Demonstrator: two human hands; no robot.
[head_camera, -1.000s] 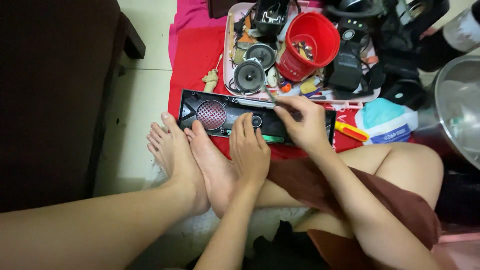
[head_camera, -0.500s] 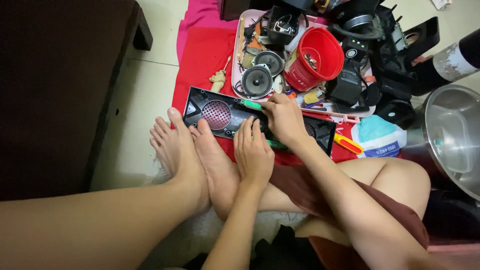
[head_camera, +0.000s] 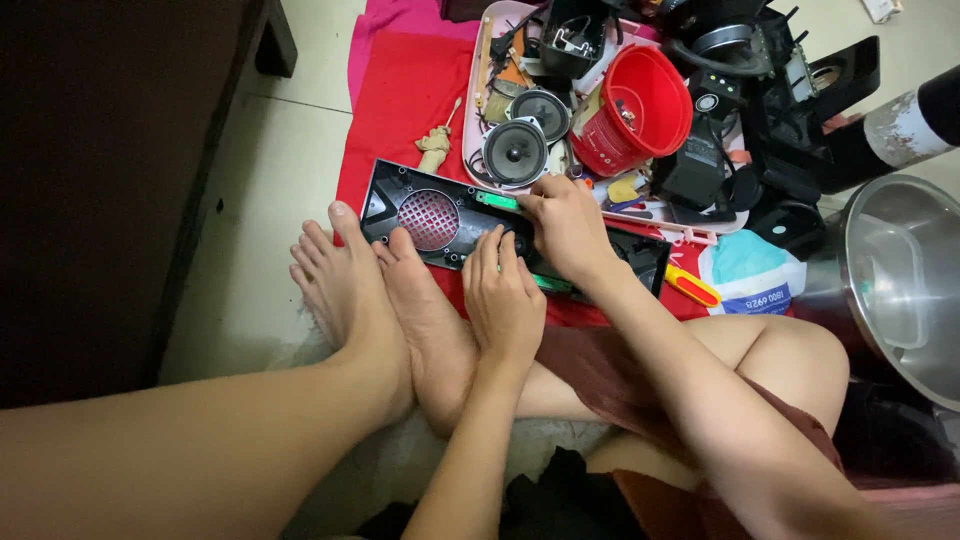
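A: Item one?

B: Long black plastic speaker panel (head_camera: 455, 222) with round red mesh grille, flat on red cloth (head_camera: 400, 100). Long axis runs ten o'clock to four o'clock; grille end toward ten.

A: Hands?

B: Left hand (head_camera: 503, 300), fingers spread flat, pressing the panel's near edge. Right hand (head_camera: 565, 225), fingers curled on its far edge; whether they pinch anything, cannot tell.

A: Nearby?

B: Pink tray (head_camera: 478, 120) with red plastic bucket (head_camera: 640, 105) at twelve o'clock.

Soft, even indoor light, fairly bright over both hands. Far left of the left hand (head_camera: 503, 300) a dark cabinet (head_camera: 100, 190) sinks into near-black shadow. Right of the right hand (head_camera: 565, 225) the steel pot (head_camera: 900, 290) shows pale glare. Focus is sharp around the hands; the frame's edges bend slightly.
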